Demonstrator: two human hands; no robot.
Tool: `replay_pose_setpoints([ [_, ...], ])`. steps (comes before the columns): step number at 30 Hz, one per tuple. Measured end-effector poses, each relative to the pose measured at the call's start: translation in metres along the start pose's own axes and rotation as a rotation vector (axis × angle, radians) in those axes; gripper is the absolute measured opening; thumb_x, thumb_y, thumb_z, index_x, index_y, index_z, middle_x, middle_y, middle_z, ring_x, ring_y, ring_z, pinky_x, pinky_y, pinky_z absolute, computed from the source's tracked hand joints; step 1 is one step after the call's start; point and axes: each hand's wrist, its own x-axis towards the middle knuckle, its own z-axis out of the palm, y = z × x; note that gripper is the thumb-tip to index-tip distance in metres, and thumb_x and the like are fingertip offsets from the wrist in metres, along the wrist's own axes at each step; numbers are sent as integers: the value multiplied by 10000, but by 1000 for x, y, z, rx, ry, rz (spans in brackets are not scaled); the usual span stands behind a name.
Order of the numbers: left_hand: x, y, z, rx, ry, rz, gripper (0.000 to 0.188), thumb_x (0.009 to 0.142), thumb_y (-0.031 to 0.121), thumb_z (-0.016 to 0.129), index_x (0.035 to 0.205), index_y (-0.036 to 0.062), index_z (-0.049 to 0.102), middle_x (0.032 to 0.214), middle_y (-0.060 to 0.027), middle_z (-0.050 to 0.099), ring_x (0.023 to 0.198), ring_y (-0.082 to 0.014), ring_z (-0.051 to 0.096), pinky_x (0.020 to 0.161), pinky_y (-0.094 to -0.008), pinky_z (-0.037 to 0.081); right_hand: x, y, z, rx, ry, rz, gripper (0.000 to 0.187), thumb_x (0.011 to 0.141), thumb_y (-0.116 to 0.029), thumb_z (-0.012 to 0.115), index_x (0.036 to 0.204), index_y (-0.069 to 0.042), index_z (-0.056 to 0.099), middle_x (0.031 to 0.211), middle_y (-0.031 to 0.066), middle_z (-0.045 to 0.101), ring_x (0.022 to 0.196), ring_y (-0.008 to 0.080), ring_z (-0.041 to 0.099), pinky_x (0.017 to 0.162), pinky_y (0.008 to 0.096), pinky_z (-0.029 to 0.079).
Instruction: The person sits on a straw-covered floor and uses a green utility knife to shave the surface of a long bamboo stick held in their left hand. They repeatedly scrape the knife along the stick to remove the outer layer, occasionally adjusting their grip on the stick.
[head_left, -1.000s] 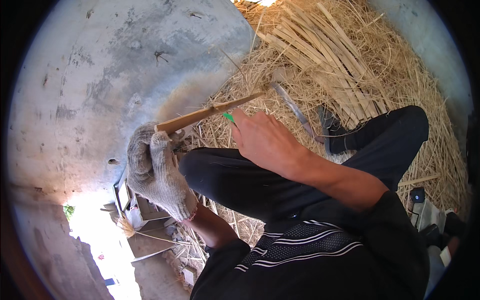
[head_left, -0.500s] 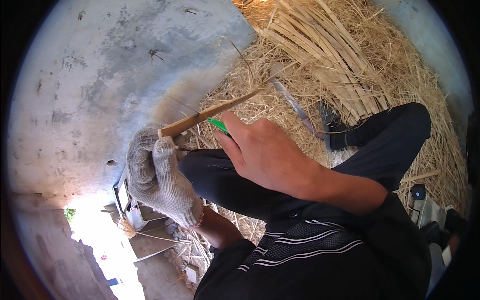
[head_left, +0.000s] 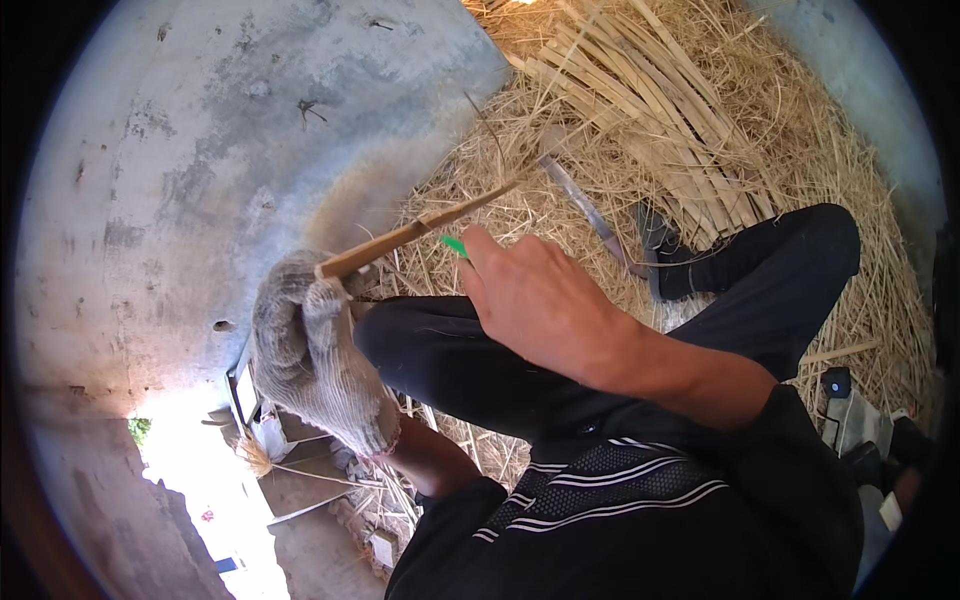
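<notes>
My left hand (head_left: 325, 345), in a grey-white knitted glove, is closed round the near end of a flat bamboo strip (head_left: 385, 247). The strip slants up and to the right, narrowing to a ragged, splintered tip. Bare and closed, my right hand (head_left: 535, 300) grips a green-handled tool (head_left: 453, 245) just right of the strip's middle. Only a short green end shows past the fingers; I cannot make out its blade or whether it touches the strip.
A long-bladed knife (head_left: 583, 200) lies on loose straw (head_left: 800, 130) beside my shoe (head_left: 665, 250). Behind it is a bundle of split bamboo strips (head_left: 650, 95). A stained grey wall (head_left: 200, 200) rises on the left. My bent legs (head_left: 450, 365) are beneath my hands.
My right hand has moved a little to the right with the green-handled tool, away from the strip. The left hand and the bamboo strip have hardly moved.
</notes>
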Motion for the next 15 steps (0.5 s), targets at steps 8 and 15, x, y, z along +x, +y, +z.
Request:
replay_pose_setpoints([
  [8, -7, 3, 0, 15, -21, -19, 171, 849, 78, 720, 921, -66, 660, 883, -135, 655, 662, -155, 628, 578, -274, 567, -4, 34, 24, -53, -35, 122, 205, 959, -166, 566, 980, 34, 524, 540, 241, 561, 535, 434, 625, 501, 482, 518],
  [15, -7, -6, -1, 58, 75, -29, 228, 928, 112, 649, 1058, -75, 631, 923, -151, 674, 704, -208, 689, 582, -230, 519, -11, 25, 31, 79, 4, 52, 206, 964, -174, 537, 1009, 27, 521, 582, 242, 591, 586, 435, 641, 511, 502, 523],
])
